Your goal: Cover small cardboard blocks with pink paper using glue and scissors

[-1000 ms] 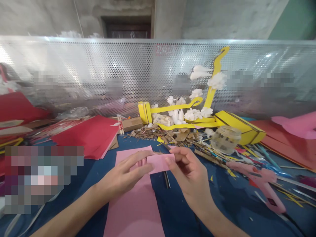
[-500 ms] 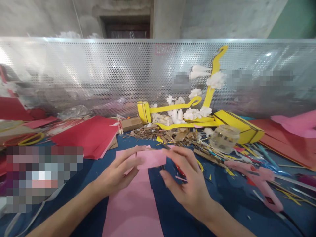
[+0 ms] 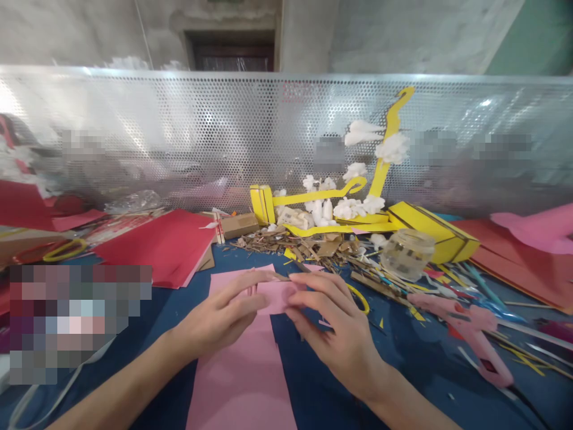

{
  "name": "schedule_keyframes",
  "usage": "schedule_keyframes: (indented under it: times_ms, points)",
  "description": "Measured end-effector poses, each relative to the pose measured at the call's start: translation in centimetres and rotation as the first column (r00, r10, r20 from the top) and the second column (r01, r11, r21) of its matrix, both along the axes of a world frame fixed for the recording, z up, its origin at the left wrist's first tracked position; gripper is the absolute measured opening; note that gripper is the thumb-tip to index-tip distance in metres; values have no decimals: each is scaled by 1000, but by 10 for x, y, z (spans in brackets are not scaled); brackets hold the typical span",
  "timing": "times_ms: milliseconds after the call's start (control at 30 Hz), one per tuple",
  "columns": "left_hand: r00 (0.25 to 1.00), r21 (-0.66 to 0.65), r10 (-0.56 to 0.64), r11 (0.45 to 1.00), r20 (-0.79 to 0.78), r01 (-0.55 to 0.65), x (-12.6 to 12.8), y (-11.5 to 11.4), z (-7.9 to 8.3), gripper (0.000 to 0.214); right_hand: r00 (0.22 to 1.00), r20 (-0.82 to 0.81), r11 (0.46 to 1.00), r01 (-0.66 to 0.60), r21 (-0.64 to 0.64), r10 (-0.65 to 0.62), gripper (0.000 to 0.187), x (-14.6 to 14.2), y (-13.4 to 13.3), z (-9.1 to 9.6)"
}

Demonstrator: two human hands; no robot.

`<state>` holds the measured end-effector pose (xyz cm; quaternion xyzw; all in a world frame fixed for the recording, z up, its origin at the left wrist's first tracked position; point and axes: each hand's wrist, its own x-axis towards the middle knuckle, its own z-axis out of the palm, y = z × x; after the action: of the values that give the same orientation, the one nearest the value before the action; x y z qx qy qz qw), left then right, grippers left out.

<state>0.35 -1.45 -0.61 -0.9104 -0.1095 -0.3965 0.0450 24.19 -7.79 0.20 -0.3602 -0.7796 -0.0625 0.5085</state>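
Note:
Between my two hands is a small piece of pink paper (image 3: 274,297), raised above the table. My left hand (image 3: 224,312) grips its left end, thumb in front and fingers behind. The right end is pinched by my right hand (image 3: 333,316), thumb below and fingertips above. Beneath them a long pink sheet (image 3: 242,382) lies flat on the blue tabletop. Scissors with a yellow-edged handle (image 3: 359,298) lie partly hidden behind my right hand, their dark blade showing above its fingers.
Cardboard scraps (image 3: 268,242) are heaped behind my hands. A clear jar (image 3: 407,254) and a pink glue gun (image 3: 474,334) are to the right. Yellow card shapes (image 3: 416,230) with white tufts lean near the perforated metal panel (image 3: 179,131). Red sheets (image 3: 156,248) lie left.
My right hand has moved slightly left and its thumb has closed onto the pink paper. The paper's right end is now covered by those fingers.

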Motion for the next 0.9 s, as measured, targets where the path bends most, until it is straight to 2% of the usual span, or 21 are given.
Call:
schedule_keyframes:
  times_ms: [133, 233, 333, 433, 533, 633, 733, 800, 833, 900]
  points:
    - [999, 54, 14, 998, -52, -11, 2, 1, -1, 43, 996, -86, 995, 4, -97, -12, 14, -1, 1, 2]
    - [997, 33, 35, 999, -64, -33, 2, 3, -5, 47, 994, -108, 985, 15, -173, -34, 12, 0, 2, 1]
    - [998, -22, 64, 998, -27, -64, 1, 5, -7, 49, 993, -119, 973, -14, -229, -13, 24, 2, 4, 0]
    - [997, -59, 61, 997, 40, -59, 1, 7, -6, 52, 988, -147, 941, -84, -328, 37, 38, 3, 4, -2]
    - [995, -38, 60, 998, 79, -57, 2, 8, -4, 57, 968, -239, 884, -173, -435, 72, 42, 2, 4, -2]
    - [993, -48, 97, 994, 73, -93, 2, 9, -5, 55, 875, -479, 773, -351, -529, 69, 44, -1, 4, -1]
    - [989, -62, 119, 992, 83, -114, 2, 11, -7, 54, 718, -696, 677, -510, -531, -5, 33, -2, 7, 0]
    - [990, -62, 115, 992, 87, -110, 2, 12, -8, 56, 601, -797, 653, -577, -491, -68, 22, -2, 10, 1]
    - [990, -60, 109, 993, 87, -104, 2, 12, -8, 56, 554, -827, 656, -589, -471, -97, 22, -2, 11, 1]
    - [992, -50, 91, 995, 88, -87, 3, 13, -9, 57, 519, -845, 679, -574, -459, -132, 27, -2, 12, 1]
